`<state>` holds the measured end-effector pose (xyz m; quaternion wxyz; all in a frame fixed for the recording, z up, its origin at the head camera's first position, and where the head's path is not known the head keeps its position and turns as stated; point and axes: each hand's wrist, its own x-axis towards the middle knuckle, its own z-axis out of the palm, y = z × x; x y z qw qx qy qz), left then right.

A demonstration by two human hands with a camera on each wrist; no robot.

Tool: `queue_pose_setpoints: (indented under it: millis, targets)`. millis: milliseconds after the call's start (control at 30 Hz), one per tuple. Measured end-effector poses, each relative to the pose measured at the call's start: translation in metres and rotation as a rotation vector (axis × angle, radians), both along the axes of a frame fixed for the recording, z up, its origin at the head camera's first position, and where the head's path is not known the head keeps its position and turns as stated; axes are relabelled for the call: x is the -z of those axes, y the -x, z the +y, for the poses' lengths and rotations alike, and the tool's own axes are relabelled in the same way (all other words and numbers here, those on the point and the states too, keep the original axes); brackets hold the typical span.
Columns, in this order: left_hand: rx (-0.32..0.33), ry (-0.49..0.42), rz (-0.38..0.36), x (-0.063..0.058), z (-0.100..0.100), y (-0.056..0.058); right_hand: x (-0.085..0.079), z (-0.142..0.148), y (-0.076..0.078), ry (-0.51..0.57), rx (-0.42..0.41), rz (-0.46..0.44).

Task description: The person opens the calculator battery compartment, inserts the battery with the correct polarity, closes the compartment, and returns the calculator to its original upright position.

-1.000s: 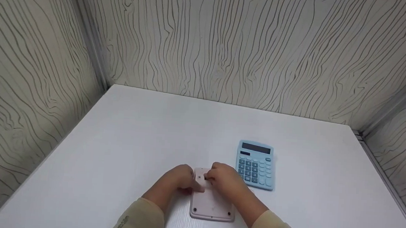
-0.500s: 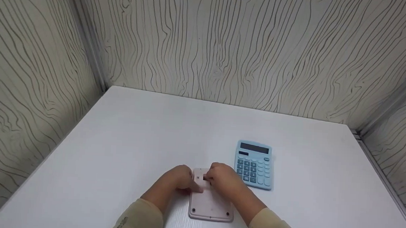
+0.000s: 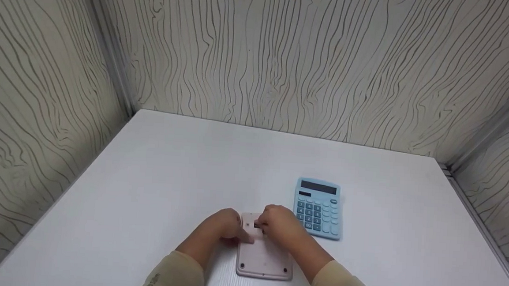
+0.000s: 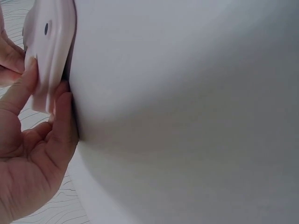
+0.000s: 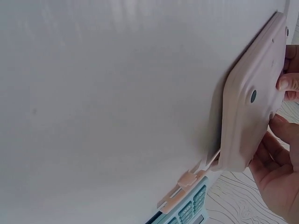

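A pale pink calculator (image 3: 265, 257) lies back side up on the white table, with dark round feet at its near corners. My left hand (image 3: 228, 224) grips its left edge, thumb on the back; the left wrist view shows the fingers (image 4: 62, 114) tucked under the rim. My right hand (image 3: 279, 224) bends over its upper right part, fingertips at a small dark slot (image 3: 256, 225). In the right wrist view the right thumb (image 5: 281, 127) presses on the back and the other fingers curl by the edge. The keys and display face down, hidden.
A light blue calculator (image 3: 322, 196) lies face up just beyond the right hand. Beside it in the right wrist view is a small peach-coloured plastic piece (image 5: 188, 179) with a tab. Wood-grain panels (image 3: 251, 54) stand behind and at both sides of the table.
The right fingertips have shifted slightly, and more of the dark slot shows beside them. The left hand keeps its grip. The head view has tilted a little.
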<state>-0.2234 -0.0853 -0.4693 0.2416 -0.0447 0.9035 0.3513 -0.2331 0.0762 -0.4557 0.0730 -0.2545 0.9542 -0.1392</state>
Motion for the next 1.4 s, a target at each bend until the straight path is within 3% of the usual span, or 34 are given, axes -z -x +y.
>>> queue_pose_setpoints:
  millis: [167, 367, 1000, 1400]
  targets:
    - [-0.001, -0.029, -0.007, 0.000, -0.001, 0.000, 0.000, 0.003, 0.002, -0.048, -0.059, 0.050]
    - [-0.019, -0.037, -0.026, 0.001, 0.000, 0.001, -0.001, 0.010, 0.006, -0.032, -0.119, 0.036]
    - [-0.075, -0.076, -0.031, 0.004, 0.002, 0.000, -0.012, 0.057, 0.003, -0.004, 0.085, -0.009]
    - [-0.047, -0.102, -0.013, -0.001, -0.001, -0.005, -0.006, 0.087, -0.005, -0.035, 0.079, 0.018]
